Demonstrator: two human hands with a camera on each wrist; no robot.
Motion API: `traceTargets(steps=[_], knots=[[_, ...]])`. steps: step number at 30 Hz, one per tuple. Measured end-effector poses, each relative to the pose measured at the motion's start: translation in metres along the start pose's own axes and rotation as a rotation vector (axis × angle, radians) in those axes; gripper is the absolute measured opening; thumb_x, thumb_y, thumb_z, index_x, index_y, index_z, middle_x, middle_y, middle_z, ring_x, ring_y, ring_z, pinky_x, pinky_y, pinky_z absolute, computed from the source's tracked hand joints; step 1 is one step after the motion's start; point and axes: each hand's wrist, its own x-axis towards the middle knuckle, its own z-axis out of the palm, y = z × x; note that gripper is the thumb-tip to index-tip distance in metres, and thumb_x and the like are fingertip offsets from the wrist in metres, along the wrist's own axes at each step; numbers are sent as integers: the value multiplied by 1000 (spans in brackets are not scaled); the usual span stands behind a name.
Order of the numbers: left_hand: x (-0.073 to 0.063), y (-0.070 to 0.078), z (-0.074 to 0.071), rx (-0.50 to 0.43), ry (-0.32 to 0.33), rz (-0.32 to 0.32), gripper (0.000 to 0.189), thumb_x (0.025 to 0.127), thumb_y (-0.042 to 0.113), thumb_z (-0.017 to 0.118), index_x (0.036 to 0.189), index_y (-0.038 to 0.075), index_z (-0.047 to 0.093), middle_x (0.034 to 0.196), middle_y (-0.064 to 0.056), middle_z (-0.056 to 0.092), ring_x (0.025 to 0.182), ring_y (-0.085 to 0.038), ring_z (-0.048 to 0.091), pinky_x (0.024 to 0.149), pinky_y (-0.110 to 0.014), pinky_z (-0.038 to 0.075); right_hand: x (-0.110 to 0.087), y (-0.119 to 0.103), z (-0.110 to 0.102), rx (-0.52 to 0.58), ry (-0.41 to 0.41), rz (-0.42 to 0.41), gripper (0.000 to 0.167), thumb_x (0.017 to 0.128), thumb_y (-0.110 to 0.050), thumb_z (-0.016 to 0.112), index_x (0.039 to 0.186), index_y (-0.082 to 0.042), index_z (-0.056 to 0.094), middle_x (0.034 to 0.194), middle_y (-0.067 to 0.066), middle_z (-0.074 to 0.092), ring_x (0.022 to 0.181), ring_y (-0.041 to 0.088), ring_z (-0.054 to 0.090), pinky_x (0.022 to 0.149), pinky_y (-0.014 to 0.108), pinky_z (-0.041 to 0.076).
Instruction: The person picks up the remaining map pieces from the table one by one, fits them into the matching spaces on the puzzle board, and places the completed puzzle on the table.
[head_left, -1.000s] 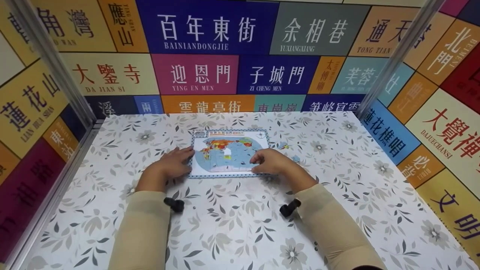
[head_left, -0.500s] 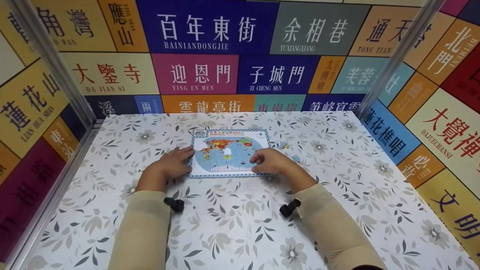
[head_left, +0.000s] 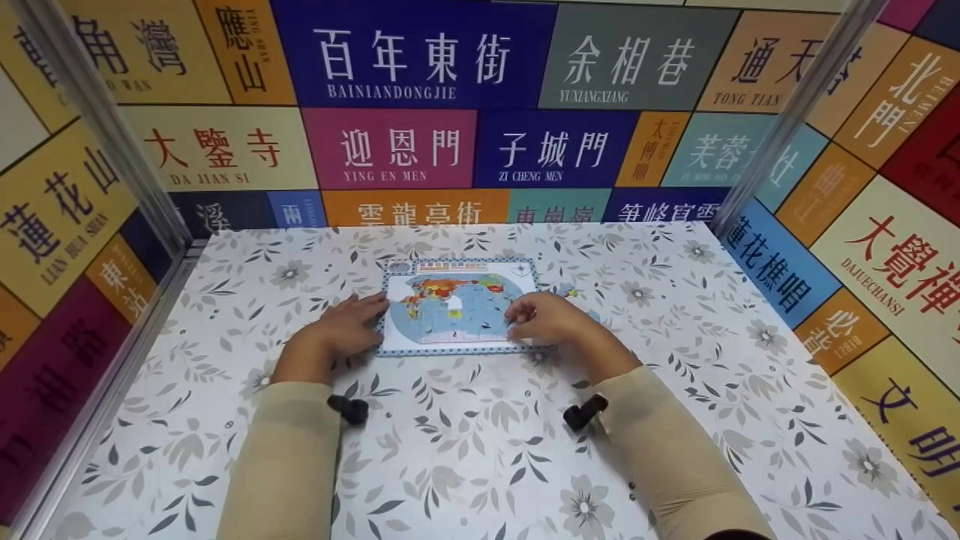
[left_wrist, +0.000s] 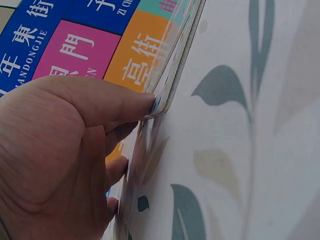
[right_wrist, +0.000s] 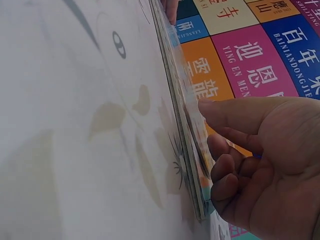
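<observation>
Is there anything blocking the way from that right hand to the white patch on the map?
Nothing visible is in the way: only the flat printed surface of the map board lies between the right hand and the white patch. The left hand is at the opposite edge.

The left sleeve (head_left: 281,457) and right sleeve (head_left: 667,457) are plain beige and snug (the right one visibly creased). Beside the cuffs sit a stubby black left wrist camera (head_left: 349,409) and its matching right wrist camera (head_left: 585,412); left hand (head_left: 341,327) and right hand (head_left: 551,324) are bare.
</observation>
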Motion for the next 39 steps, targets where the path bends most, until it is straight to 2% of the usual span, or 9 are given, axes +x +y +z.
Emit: traceTargets(steps=[8, 16, 20, 30, 39], knots=[[0, 0, 0, -14, 3, -11, 71, 106, 32, 56, 171, 31, 28, 183, 8, 13, 170, -36, -5, 134, -69, -5, -6, 7, -14, 27, 25, 13, 34, 97, -28, 79, 129, -18, 75, 115, 7, 69, 103, 23, 63, 83, 36, 54], [-3, 1, 1, -38, 6, -34, 71, 105, 31, 57, 171, 33, 29, 183, 10, 12, 171, -35, -6, 134, -71, -3, -12, 18, -33, 51, 105, 65, 38, 96, -27, 80, 131, -14, 74, 110, 6, 64, 92, 21, 59, 74, 32, 51], [-4, 3, 0, -50, 5, -46, 72, 104, 30, 58, 170, 33, 29, 183, 11, 12, 171, -35, -7, 134, -71, -3, -16, 26, -41, 83, 118, 84, 39, 96, -26, 80, 133, -12, 72, 109, 6, 62, 87, 20, 57, 70, 31, 51], [-2, 2, 0, -46, -8, -45, 71, 106, 32, 57, 171, 34, 28, 182, 13, 11, 170, -35, -8, 133, -73, -4, -28, 54, -59, 99, 148, 101, 42, 95, -26, 81, 132, -8, 72, 109, 6, 62, 82, 16, 56, 66, 26, 50], [-2, 2, 0, -22, -6, -28, 71, 106, 31, 56, 171, 31, 28, 183, 11, 11, 170, -35, -7, 133, -73, -4, -40, 72, -72, 73, 151, 134, 44, 98, -27, 78, 137, -7, 68, 117, 9, 62, 88, 18, 58, 71, 28, 53]])
